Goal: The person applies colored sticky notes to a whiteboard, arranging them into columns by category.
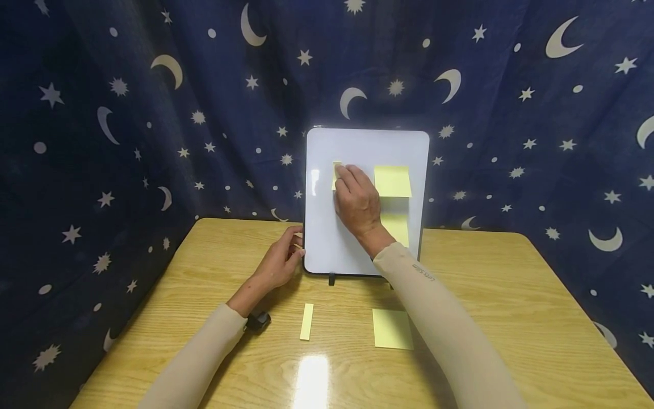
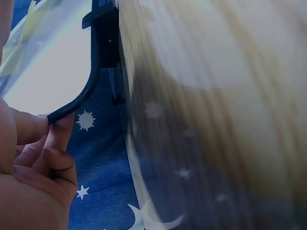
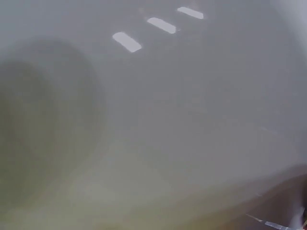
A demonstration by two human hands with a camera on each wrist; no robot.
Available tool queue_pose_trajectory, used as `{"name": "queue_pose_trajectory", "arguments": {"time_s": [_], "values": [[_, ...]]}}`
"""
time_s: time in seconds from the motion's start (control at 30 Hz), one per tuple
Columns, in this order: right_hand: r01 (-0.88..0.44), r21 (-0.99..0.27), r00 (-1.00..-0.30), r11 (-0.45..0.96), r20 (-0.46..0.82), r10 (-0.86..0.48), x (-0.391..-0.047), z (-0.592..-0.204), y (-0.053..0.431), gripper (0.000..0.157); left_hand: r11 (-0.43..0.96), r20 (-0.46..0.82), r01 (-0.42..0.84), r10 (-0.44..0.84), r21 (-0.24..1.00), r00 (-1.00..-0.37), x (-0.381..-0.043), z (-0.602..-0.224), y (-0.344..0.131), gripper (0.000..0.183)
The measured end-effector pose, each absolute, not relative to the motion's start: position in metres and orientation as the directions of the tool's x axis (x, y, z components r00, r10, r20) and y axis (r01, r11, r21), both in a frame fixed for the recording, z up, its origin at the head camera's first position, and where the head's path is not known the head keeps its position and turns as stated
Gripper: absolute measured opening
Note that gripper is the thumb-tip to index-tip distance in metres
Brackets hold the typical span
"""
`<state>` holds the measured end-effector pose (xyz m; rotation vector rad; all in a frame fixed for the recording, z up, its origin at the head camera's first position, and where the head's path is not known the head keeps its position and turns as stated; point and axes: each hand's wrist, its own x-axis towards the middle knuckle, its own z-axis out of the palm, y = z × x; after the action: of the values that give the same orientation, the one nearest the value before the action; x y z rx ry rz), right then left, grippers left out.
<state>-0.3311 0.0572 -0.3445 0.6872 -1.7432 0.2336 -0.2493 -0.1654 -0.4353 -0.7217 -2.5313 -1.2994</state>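
Observation:
My left hand (image 1: 278, 261) grips the lower left edge of an upright whiteboard (image 1: 324, 238). The left wrist view shows the thumb (image 2: 33, 128) in front of its black rim and fingers behind it. With the fingertips of my right hand (image 1: 357, 201), I press a narrow yellow sticky strip (image 1: 335, 174) against the board's upper left part; the hand covers some of the strip, and its thumb is hidden. Right of that hand, a yellow sticky note (image 1: 392, 182) is on the board, above a second note (image 1: 399, 230) partly behind my wrist. Close, glossy board surface (image 3: 201, 105) fills the right wrist view.
On the wooden table (image 1: 245, 363) before the board lie another narrow yellow strip (image 1: 306, 322) and a square yellow note (image 1: 391, 329), the latter beside my right sleeve (image 1: 449, 335). Small black feet (image 1: 331, 279) support the board. A dark blue moon-and-star curtain (image 1: 306, 79) hangs behind.

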Motion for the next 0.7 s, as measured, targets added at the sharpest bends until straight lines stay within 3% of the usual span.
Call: {"name": "queue_pose_trajectory", "arguments": {"time_s": [0.47, 0.7], "values": [[-0.546, 0.188, -0.239, 0.816, 0.899, -0.368, -0.325, -0.35, 0.062, 0.008, 0.462, 0.387, 0.507, 0.333, 0.728, -0.86, -0.251, -0.437, -0.167, 0.049], [-0.518, 0.225, -0.267, 0.825, 0.874, -0.406, -0.32, -0.353, 0.066, 0.023, 0.46, 0.383, 0.501, 0.33, 0.733, -0.863, -0.25, -0.436, -0.168, 0.048]]}}
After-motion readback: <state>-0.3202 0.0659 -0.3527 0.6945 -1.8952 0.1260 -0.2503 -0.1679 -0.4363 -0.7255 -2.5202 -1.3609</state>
